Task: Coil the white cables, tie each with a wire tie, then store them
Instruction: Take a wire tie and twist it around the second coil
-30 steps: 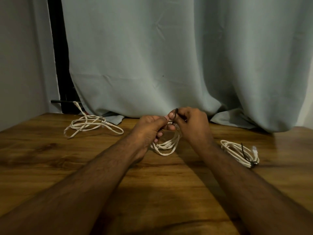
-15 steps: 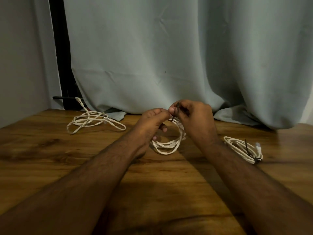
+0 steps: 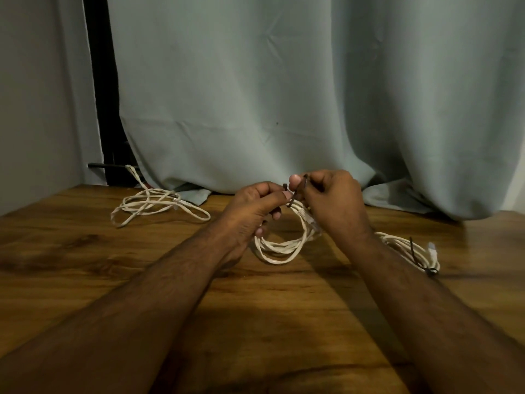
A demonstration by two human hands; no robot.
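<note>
A coiled white cable [image 3: 279, 247] hangs between my hands just above the wooden table [image 3: 85, 265], its lower loop near the surface. A dark wire tie [image 3: 295, 194] wraps its top. My left hand [image 3: 252, 211] pinches one end of the tie, fingers closed. My right hand [image 3: 332, 203] grips the other end, thumb up. A loose, uncoiled white cable [image 3: 153, 206] lies at the back left. At the right lies another coiled white cable [image 3: 409, 251] bound with a dark tie [image 3: 423, 264]; my right forearm hides part of it.
A pale grey-green curtain [image 3: 284, 95] hangs behind the table, its hem resting on the far edge. A dark vertical post [image 3: 103, 95] and a grey wall [image 3: 37, 95] stand at the left. Bare wood lies in front of my forearms.
My hands have drawn slightly apart on the wire tie at the top of the coil. The view has shifted a little; the two other cables lie where they were.
</note>
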